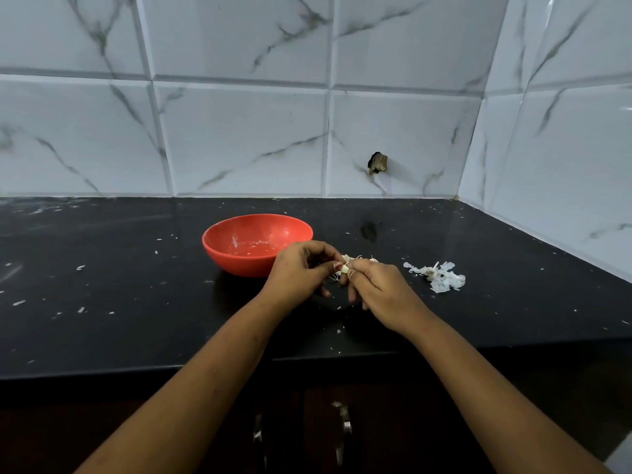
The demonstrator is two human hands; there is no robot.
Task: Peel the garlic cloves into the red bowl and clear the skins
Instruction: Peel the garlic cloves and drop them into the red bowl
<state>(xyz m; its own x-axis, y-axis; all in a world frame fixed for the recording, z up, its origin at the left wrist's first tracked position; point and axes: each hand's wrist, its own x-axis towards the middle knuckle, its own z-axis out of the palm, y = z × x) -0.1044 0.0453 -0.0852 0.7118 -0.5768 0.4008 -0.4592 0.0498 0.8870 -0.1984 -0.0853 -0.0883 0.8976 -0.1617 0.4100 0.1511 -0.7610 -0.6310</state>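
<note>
Together the left hand (301,271) and right hand (383,289) pinch a garlic clove (344,268), red bowl (254,246) at ten o'clock

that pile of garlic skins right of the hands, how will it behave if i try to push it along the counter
The skin pile looks like thin, papery flakes, so it is probably very light and floppy. Pushed, it would likely scatter rather than slide together, as flecks already dot the counter.

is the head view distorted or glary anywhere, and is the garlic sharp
Head view: tile joints bow from the wide lens; the glossy black counter shows reflections; a highlight sits inside the red bowl; the garlic looks small and soft.
</note>
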